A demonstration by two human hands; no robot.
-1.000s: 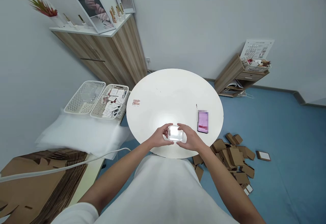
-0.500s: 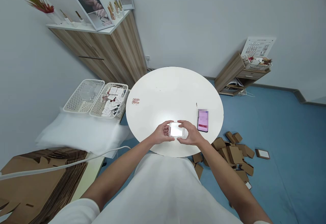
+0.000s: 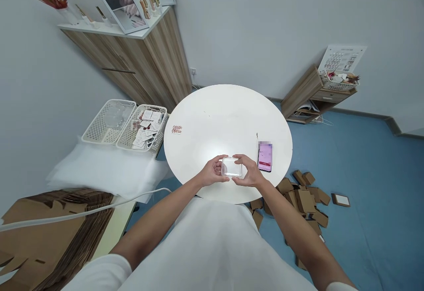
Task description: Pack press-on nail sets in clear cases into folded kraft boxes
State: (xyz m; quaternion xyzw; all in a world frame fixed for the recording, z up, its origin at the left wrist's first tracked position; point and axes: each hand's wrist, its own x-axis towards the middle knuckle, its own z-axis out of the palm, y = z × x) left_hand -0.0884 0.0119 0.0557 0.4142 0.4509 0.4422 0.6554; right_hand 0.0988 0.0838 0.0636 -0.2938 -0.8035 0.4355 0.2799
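A small clear plastic box point(image 3: 231, 167) with rounded corners is held level between both hands, over the near edge of the round white table point(image 3: 228, 110). My left hand point(image 3: 213, 170) grips its left side, thumb and fingers at the top and bottom edges. On the right side my right hand point(image 3: 248, 171) pinches it the same way. Whether anything lies inside the box I cannot tell. Right of my right hand lies a phone point(image 3: 265, 157) with a lit pink screen. A small sheet of reddish nail-like pieces point(image 3: 176, 130) sits at the table's left.
Left of the table stand a white basket with cards point(image 3: 145, 134) and another with clear plastic point(image 3: 114, 121). White foam sheeting point(image 3: 106, 169) and flattened cardboard point(image 3: 43, 233) lie nearer. Small brown boxes point(image 3: 304, 200) are heaped on the floor at right.
The bright glare on the clear plastic box has faded, so its surface now looks see-through. Both hands have shifted very slightly right with it, and the grip is the same.
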